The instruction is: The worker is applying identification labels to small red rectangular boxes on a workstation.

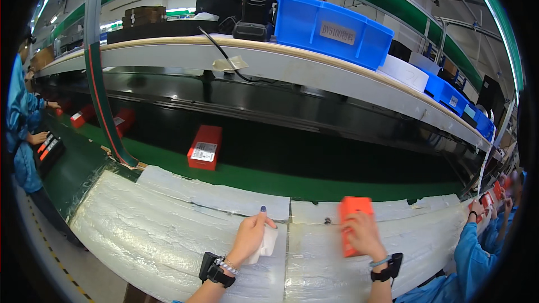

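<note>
My left hand [247, 239] is closed around a crumpled white cloth or tissue [268, 244], thumb pointing up, just above the plastic-covered worktop [168, 241]. To its right, my right hand [362, 234] grips a red box [357, 204] from above, slightly blurred, with fingers spread across its upper face. The box is near the worktop's far edge. Beyond, on the dark green conveyor belt [258, 174], lies another red box [205, 134] bearing a white label.
More red boxes [124, 120] are farther left on the belt, by a metal post [101, 90]. Above runs a shelf [168, 50] with a walkie-talkie [255, 8] and a blue bin [331, 25]. Blue-sleeved people work at left [25, 123] and right [469, 252].
</note>
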The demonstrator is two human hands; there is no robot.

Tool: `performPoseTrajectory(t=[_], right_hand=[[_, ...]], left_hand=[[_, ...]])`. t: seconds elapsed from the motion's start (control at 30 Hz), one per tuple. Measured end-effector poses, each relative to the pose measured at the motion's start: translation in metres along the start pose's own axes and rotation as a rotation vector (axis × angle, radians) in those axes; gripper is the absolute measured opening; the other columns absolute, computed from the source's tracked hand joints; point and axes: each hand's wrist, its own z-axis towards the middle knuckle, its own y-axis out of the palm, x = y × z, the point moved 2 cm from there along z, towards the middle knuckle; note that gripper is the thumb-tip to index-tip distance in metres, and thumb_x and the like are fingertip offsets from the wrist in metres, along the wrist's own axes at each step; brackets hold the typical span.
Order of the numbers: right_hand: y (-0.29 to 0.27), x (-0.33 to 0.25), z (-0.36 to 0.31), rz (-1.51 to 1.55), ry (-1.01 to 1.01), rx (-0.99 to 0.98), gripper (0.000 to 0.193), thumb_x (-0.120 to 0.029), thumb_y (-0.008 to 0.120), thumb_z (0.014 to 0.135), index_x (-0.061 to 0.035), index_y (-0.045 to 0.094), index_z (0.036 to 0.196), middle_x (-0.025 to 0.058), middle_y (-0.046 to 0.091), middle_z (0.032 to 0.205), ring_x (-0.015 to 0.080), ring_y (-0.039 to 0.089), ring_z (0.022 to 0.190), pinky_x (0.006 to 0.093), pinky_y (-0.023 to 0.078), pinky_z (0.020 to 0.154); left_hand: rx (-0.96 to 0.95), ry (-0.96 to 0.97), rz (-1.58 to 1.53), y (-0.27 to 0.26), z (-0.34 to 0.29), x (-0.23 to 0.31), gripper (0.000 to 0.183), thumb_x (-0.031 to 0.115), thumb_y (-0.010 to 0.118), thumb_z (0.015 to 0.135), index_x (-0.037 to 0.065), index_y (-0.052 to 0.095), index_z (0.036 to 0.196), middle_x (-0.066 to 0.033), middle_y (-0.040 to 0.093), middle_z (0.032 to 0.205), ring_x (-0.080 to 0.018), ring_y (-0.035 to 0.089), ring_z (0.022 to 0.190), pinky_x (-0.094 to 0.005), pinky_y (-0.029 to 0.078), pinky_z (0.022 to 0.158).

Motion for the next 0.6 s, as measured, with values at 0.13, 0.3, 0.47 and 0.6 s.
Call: performPoseTrajectory(t=[0.13,0.3,0.47,0.6], right_hand=[[-0.007,0.036,-0.012,-0.498,0.257,0.170,0.027,-0.002,0.064,0.069,-0.0121,0.062,0.093,0.0078,0.055,0.103,0.0305,0.049,0.107,0.0523,0.034,0.094],[0.010,-0.024,0.021,0.268,-0.155,0.087,0.029,-0.002,0.063,0.075,-0.0092,0.061,0.103,0.0115,0.058,0.105,0.0302,0.052,0.105,0.0404,0.038,0.096],[0.064,-0.118,0.030,0.894,-0.224,-0.275,0.024,-0.015,0.059,0.086,-0.0028,0.058,0.107,0.0122,0.059,0.096,0.0221,0.057,0.088,0.0325,0.045,0.080],[0.088,-0.135,0.024,0.818,0.070,-0.276,0.023,-0.020,0.063,0.086,0.0016,0.059,0.093,0.0113,0.057,0.079,0.0186,0.056,0.071,0.0307,0.046,0.064]], left_hand=[[0.014,0.008,0.058,-0.001,0.000,-0.001,0.050,0.035,0.034,0.101,0.003,0.063,0.077,0.0035,0.044,0.051,-0.0060,0.041,0.043,-0.0238,0.032,0.042],[0.025,0.012,0.147,0.002,0.007,-0.011,0.052,0.036,0.033,0.099,0.001,0.065,0.077,-0.0081,0.061,0.060,-0.0153,0.057,0.053,-0.0292,0.044,0.052],[0.116,0.071,0.243,0.003,0.009,-0.021,0.050,0.033,0.033,0.099,0.003,0.066,0.076,-0.0058,0.054,0.055,-0.0152,0.052,0.050,-0.0305,0.039,0.050],[0.137,0.113,0.436,0.010,0.010,-0.032,0.048,0.033,0.033,0.097,0.006,0.068,0.076,-0.0143,0.061,0.061,-0.0275,0.059,0.057,-0.0370,0.045,0.057]])
